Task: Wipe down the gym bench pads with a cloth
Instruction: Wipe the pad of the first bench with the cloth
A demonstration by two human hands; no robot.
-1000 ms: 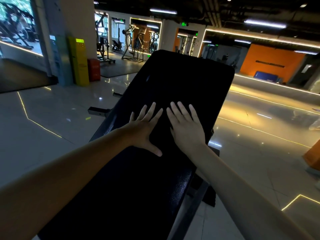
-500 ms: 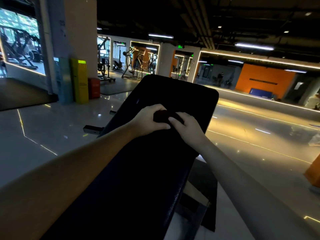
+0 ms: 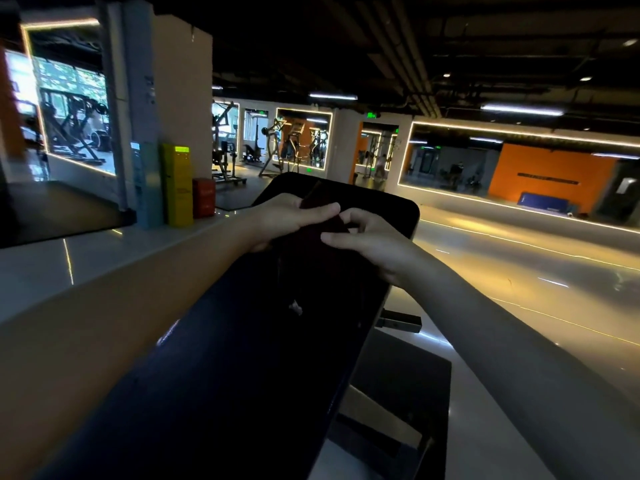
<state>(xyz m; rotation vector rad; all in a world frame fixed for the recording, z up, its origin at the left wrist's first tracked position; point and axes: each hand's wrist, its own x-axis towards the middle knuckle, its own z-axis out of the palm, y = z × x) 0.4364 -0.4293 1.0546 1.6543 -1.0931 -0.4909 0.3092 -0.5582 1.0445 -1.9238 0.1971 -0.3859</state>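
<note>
- While both hands work the cloth [image 3: 334,226] above the upper end of the bench pad [image 3: 242,375], no wiping stroke is in contact with the surface.
- Left hand [image 3: 287,221]: the fingers curl around the dark red cloth, with the thumb laid across its top.
- Right hand [image 3: 370,244]: thumb and forefinger pinch the near edge of the cloth, and the other fingers are bent.
- Cloth position: it is bunched between the two hands, near the top edge of the pad. Whether its lower part touches the pad cannot be told in the dim light.
- Completed work: not verifiable. The black pad shows no streak, sheen or damp band that would mark a wiped zone.
- Remaining work, as judged: the cloth appears to be in regripping or folding, so treat the task as early or between strokes. Count as outstanding the full length of the pad toward the camera, its side edges, and any further pad of the bench.
</note>
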